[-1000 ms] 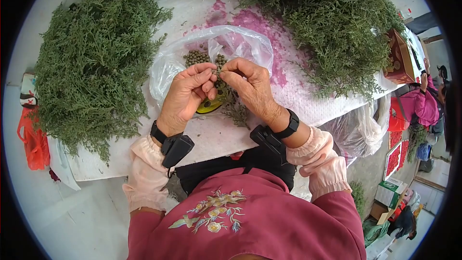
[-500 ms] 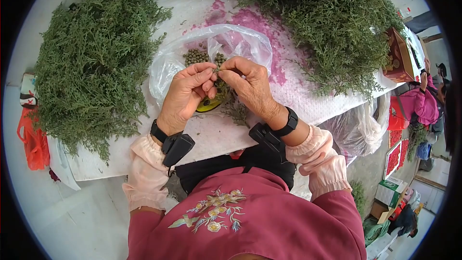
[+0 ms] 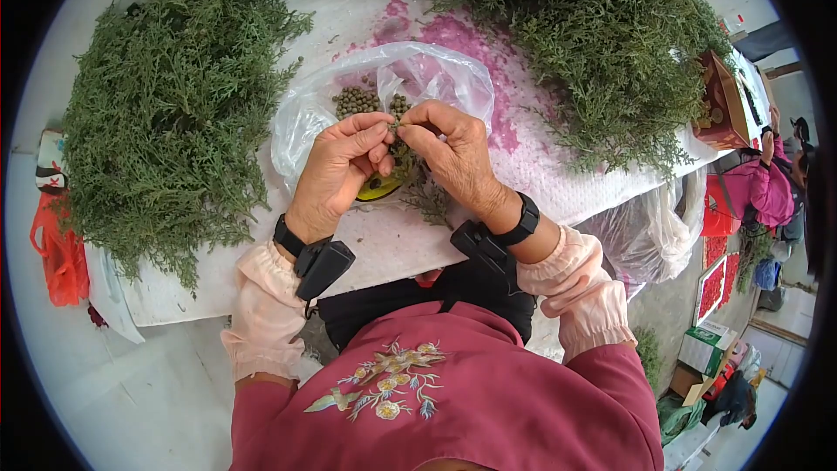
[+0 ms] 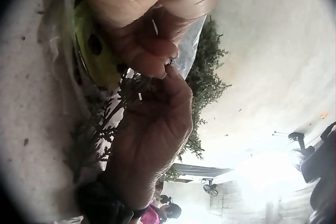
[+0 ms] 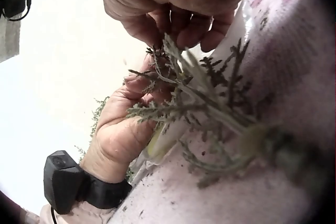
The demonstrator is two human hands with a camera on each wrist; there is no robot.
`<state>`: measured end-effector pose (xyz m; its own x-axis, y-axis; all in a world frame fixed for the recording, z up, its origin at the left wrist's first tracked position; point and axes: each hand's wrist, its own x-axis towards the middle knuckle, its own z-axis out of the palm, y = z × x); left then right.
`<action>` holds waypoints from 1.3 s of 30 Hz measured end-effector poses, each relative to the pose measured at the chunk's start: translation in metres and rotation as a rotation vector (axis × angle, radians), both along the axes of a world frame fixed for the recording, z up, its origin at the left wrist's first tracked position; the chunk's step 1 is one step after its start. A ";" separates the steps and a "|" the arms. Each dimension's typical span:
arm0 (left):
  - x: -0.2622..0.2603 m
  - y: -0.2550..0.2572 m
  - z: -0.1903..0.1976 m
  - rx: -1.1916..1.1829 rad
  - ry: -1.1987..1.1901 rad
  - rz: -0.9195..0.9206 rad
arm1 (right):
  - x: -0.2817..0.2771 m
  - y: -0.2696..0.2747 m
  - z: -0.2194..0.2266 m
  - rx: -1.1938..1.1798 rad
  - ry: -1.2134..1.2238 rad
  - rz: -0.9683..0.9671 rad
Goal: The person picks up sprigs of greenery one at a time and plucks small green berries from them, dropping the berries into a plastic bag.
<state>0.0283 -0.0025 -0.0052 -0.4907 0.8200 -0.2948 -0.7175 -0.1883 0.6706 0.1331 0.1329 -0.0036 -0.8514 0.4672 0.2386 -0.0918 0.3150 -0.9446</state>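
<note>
My left hand (image 3: 327, 170) and right hand (image 3: 458, 157) meet fingertip to fingertip over a clear plastic bag (image 3: 445, 59). Thumb and forefinger of each pinch a green conifer sprig (image 3: 425, 201), whose forked stem and leaflets (image 5: 210, 103) trail under the right palm in the right wrist view. What lies right between the fingertips is mostly hidden. Small round green-brown balls (image 3: 356, 103) are heaped in the bag just beyond the fingers. Below the left fingers shows a yellow dish (image 3: 375, 187) with dark spots, also visible beside the hand in the left wrist view.
Big piles of conifer branches lie left (image 3: 174, 122) and right (image 3: 610, 52) on the white padded tabletop (image 3: 340, 270), which has a pink stain (image 3: 462, 39). A red carton (image 3: 724, 109) stands at the right end. Another person (image 3: 772, 187) is farther right.
Both hands stay in nearly the same place, with small shifts of the pinching fingertips. The right hand has drawn very slightly toward the left one.
</note>
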 end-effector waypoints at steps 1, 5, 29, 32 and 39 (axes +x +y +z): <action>0.000 0.000 0.000 0.000 -0.002 0.001 | 0.000 0.000 0.000 0.006 0.003 -0.002; 0.000 0.000 -0.002 0.003 0.002 0.000 | 0.001 -0.001 0.002 0.009 0.000 -0.004; 0.001 0.001 -0.004 -0.042 0.049 -0.022 | 0.000 0.001 -0.003 -0.145 -0.085 0.067; 0.001 0.000 -0.004 -0.044 0.044 -0.020 | 0.000 0.000 -0.003 -0.143 -0.065 0.073; 0.002 0.000 -0.003 -0.050 0.047 -0.024 | 0.001 0.000 -0.002 -0.141 -0.063 0.077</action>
